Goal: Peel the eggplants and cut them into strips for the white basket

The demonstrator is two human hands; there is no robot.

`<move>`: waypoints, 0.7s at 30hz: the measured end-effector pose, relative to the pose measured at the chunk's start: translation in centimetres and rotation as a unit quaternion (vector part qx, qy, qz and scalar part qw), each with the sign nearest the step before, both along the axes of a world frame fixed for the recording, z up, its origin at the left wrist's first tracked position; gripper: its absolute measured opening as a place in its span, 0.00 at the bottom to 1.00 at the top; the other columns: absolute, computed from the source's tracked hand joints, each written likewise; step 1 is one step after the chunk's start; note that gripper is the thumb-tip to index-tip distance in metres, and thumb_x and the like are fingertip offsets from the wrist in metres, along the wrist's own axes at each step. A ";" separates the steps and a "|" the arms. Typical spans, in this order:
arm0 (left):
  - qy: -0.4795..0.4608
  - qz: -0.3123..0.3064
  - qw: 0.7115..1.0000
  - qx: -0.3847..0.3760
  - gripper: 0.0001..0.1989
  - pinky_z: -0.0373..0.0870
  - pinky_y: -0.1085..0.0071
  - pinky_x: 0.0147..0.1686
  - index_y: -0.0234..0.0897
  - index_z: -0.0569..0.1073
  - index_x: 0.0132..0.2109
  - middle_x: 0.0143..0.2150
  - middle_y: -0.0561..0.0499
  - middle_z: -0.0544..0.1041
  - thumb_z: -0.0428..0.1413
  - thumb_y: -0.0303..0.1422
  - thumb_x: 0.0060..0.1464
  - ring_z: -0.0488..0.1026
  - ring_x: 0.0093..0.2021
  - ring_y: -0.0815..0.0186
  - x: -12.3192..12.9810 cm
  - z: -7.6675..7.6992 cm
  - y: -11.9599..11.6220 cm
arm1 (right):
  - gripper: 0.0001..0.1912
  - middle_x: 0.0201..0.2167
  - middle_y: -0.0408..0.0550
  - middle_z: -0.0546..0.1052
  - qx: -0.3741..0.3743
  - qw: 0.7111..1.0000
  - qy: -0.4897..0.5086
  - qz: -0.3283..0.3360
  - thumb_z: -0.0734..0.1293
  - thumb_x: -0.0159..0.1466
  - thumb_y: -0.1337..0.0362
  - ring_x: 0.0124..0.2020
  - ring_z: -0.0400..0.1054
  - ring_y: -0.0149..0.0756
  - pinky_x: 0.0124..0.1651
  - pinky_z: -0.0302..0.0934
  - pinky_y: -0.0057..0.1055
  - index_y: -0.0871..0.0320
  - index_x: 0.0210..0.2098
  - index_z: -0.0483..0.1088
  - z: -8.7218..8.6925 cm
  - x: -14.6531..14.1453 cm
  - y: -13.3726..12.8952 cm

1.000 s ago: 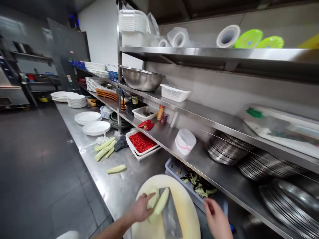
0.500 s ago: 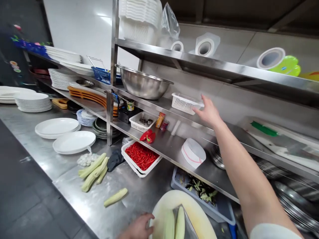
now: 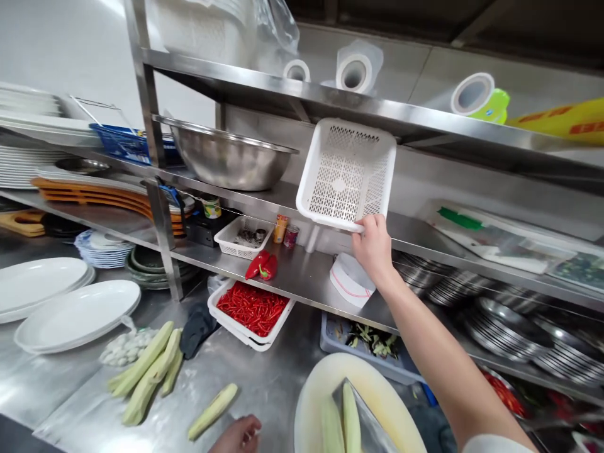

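Note:
My right hand grips the lower front rim of a white perforated basket, tilted up so its inside faces me at the middle shelf. Low in the view, my left hand hovers by the counter with its fingers curled; whether anything is in them is too blurred to tell. It lies between a single peeled eggplant and the round cutting board. On the board are two peeled pieces and a cleaver. More peeled eggplants lie at the left.
A steel bowl stands on the middle shelf. Below are red peppers, a tray of red chilies, a blue-grey bin of peelings and a paper hat. White plates sit left, metal plates right.
My right hand has taken hold of the white basket and lifted and tilted it up from the shelf. My left hand has moved away from the board's edge. The view has shifted right.

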State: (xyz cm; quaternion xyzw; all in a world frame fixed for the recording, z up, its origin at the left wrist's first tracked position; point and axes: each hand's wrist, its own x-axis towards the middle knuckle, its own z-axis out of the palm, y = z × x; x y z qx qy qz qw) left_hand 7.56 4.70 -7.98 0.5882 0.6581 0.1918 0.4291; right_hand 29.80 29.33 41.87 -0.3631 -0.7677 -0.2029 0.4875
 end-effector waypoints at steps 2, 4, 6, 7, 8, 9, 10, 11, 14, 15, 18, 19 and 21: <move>0.013 -0.004 1.000 0.023 0.23 0.73 0.56 0.63 0.68 0.77 0.49 0.54 0.55 0.82 0.48 0.56 0.48 0.81 0.60 0.51 -0.4 1.2 0.6 | 0.08 0.46 0.54 0.70 -0.003 1.000 0.006 -0.011 0.63 0.67 0.66 0.43 0.68 0.47 0.42 0.66 0.40 0.53 0.45 0.70 0.3 0.3 0.1; 0.020 -0.007 0.999 0.042 0.24 0.71 0.56 0.65 0.67 0.77 0.51 0.56 0.55 0.82 0.46 0.55 0.52 0.79 0.62 0.51 -0.5 2.4 1.4 | 0.08 0.46 0.54 0.70 -0.008 1.000 0.008 -0.015 0.63 0.66 0.66 0.42 0.68 0.46 0.41 0.66 0.39 0.52 0.44 0.70 0.4 0.6 0.2; 0.024 -0.008 0.998 0.052 0.24 0.70 0.55 0.66 0.66 0.77 0.53 0.58 0.53 0.82 0.46 0.54 0.54 0.79 0.62 0.51 -0.3 3.1 2.0 | 0.08 0.47 0.54 0.70 -0.013 1.000 0.005 -0.016 0.63 0.66 0.66 0.42 0.68 0.46 0.40 0.65 0.39 0.52 0.44 0.70 0.2 0.9 0.3; 0.025 -0.009 0.998 0.058 0.24 0.70 0.54 0.66 0.65 0.76 0.54 0.58 0.53 0.81 0.46 0.54 0.55 0.79 0.62 0.50 -0.1 3.2 2.2 | 0.08 0.47 0.55 0.70 -0.015 1.000 0.003 -0.016 0.62 0.66 0.67 0.42 0.68 0.46 0.40 0.65 0.39 0.53 0.44 0.69 0.0 0.9 0.2; 0.025 -0.011 0.998 0.064 0.23 0.71 0.54 0.66 0.66 0.76 0.54 0.58 0.53 0.81 0.47 0.53 0.55 0.79 0.62 0.50 0.1 3.3 2.4 | 0.08 0.48 0.55 0.70 -0.015 1.000 0.001 -0.015 0.62 0.66 0.67 0.42 0.68 0.46 0.40 0.65 0.39 0.53 0.44 0.69 -0.2 1.0 0.2; 0.023 -0.014 0.997 0.069 0.22 0.71 0.53 0.65 0.66 0.76 0.54 0.58 0.53 0.81 0.48 0.53 0.56 0.79 0.62 0.49 0.3 3.2 2.4 | 0.08 0.48 0.55 0.70 -0.014 1.000 0.001 -0.015 0.62 0.66 0.66 0.42 0.68 0.46 0.40 0.65 0.39 0.53 0.44 0.69 -0.5 1.1 0.2; 0.021 -0.018 0.997 0.073 0.21 0.71 0.53 0.65 0.65 0.76 0.54 0.58 0.53 0.81 0.49 0.53 0.56 0.79 0.62 0.49 0.6 3.1 2.3 | 0.08 0.48 0.55 0.70 -0.013 1.000 0.002 -0.014 0.62 0.67 0.66 0.42 0.68 0.46 0.40 0.65 0.39 0.53 0.45 0.69 -0.7 1.2 0.1; 0.018 -0.021 0.997 0.077 0.21 0.72 0.53 0.64 0.65 0.76 0.54 0.58 0.52 0.81 0.49 0.53 0.56 0.79 0.62 0.49 0.7 2.9 2.2 | 0.08 0.49 0.55 0.70 -0.012 1.000 0.003 -0.012 0.61 0.67 0.66 0.42 0.68 0.46 0.41 0.65 0.40 0.53 0.45 0.69 -0.9 1.2 0.1; 0.012 -0.032 0.996 0.086 0.19 0.72 0.56 0.64 0.63 0.77 0.53 0.56 0.52 0.81 0.51 0.52 0.58 0.79 0.61 0.51 1.0 2.7 1.4 | 0.09 0.49 0.56 0.71 -0.012 1.000 0.001 -0.005 0.62 0.66 0.66 0.42 0.69 0.47 0.42 0.66 0.41 0.53 0.45 0.69 -0.8 1.4 0.4; 0.013 -0.033 0.996 0.083 0.19 0.72 0.56 0.64 0.63 0.77 0.53 0.56 0.52 0.81 0.52 0.52 0.57 0.79 0.60 0.51 0.9 2.8 1.1 | 0.09 0.49 0.56 0.71 -0.013 1.000 -0.001 -0.002 0.62 0.66 0.66 0.43 0.69 0.48 0.43 0.67 0.41 0.53 0.45 0.70 -0.4 1.4 0.8; 0.018 -0.016 0.998 0.065 0.17 0.72 0.56 0.63 0.65 0.76 0.50 0.55 0.53 0.82 0.55 0.51 0.54 0.79 0.60 0.52 0.4 3.5 0.5 | 0.07 0.48 0.58 0.73 -0.034 0.999 -0.014 0.002 0.64 0.66 0.65 0.47 0.71 0.50 0.49 0.68 0.43 0.54 0.44 0.71 2.0 0.8 3.1; 0.021 -0.004 0.998 0.061 0.17 0.73 0.55 0.63 0.66 0.76 0.50 0.54 0.54 0.82 0.56 0.51 0.53 0.80 0.59 0.52 0.1 3.8 0.3 | 0.07 0.48 0.59 0.74 -0.050 0.999 -0.020 0.000 0.65 0.67 0.64 0.48 0.71 0.51 0.52 0.68 0.44 0.55 0.45 0.71 3.1 0.4 4.1; 0.032 0.024 0.997 0.065 0.17 0.72 0.52 0.63 0.66 0.76 0.50 0.54 0.53 0.81 0.55 0.51 0.52 0.79 0.60 0.50 -0.6 4.2 0.2 | 0.12 0.51 0.62 0.74 -0.089 0.995 -0.042 -0.006 0.66 0.69 0.61 0.51 0.72 0.53 0.56 0.67 0.46 0.57 0.50 0.72 5.6 -0.7 6.0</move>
